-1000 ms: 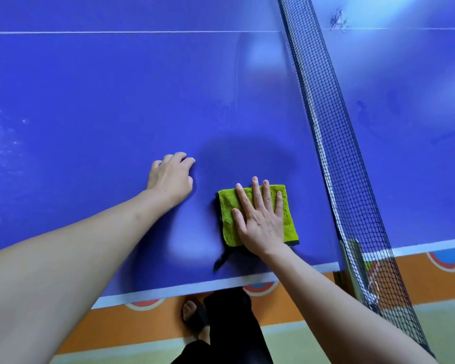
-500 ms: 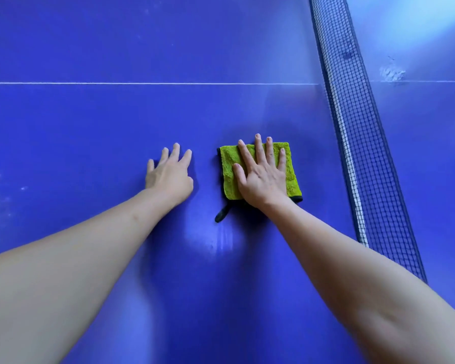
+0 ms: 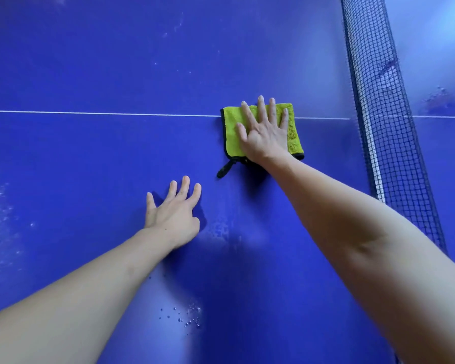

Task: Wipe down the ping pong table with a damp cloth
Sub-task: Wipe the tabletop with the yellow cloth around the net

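Since 0.5 s ago, my right hand [image 3: 264, 132] has pushed the cloth [image 3: 294, 132] further up the table [image 3: 90, 61], so the cloth now lies across the thin white line [image 3: 103, 113] in the upper middle of the frame. I see that hand flat on the cloth, fingers straight and spread, pressing down. The cloth's black loop [image 3: 225, 170] trails from its lower left corner. My left hand [image 3: 172, 214] sits lower, near the centre of the frame, well apart from the cloth, fingers spread and resting on the blue surface. The net [image 3: 386, 127] runs down the right side. Water droplets [image 3: 187, 316] bead at lower centre.
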### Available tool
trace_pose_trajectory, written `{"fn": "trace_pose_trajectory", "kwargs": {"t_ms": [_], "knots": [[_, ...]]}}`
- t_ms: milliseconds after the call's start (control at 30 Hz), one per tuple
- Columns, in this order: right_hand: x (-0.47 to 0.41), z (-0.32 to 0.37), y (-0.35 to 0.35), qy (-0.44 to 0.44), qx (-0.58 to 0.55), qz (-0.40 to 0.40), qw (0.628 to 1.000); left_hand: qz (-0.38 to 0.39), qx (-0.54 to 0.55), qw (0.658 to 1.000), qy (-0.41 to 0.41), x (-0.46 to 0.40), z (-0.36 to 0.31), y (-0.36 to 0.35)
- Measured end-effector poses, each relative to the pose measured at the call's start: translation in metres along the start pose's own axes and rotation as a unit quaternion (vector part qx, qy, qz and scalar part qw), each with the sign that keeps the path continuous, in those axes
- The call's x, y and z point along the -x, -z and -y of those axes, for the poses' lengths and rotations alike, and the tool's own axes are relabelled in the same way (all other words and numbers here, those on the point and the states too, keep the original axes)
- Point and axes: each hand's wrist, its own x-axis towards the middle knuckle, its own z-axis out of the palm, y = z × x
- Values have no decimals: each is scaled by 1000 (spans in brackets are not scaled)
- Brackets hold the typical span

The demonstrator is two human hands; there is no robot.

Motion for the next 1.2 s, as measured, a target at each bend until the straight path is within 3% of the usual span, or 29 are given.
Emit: {"fn": "trace_pose_trajectory", "kwargs": {"t_ms": [233,467,600,900,1100,1200], "knots": [[46,6,-9,12,10,-3,1000,46,-2,999,0,-7,1,13],[177,35,-36,1,8,-9,1000,-49,10,998,-46,17,18,0],[258,59,-51,-10,21,2,1000,-60,-45,995,-67,63,36,-47],[444,121,-92,-34,27,13,999,-95,-42,991,-89,176,96,-133],[470,138,-92,-63,4,58,996,-47,-36,993,-100,203,121,-145],[466,142,-91,-81,23,60,995,-70,-54,989,-118,196,126,-139]]}}
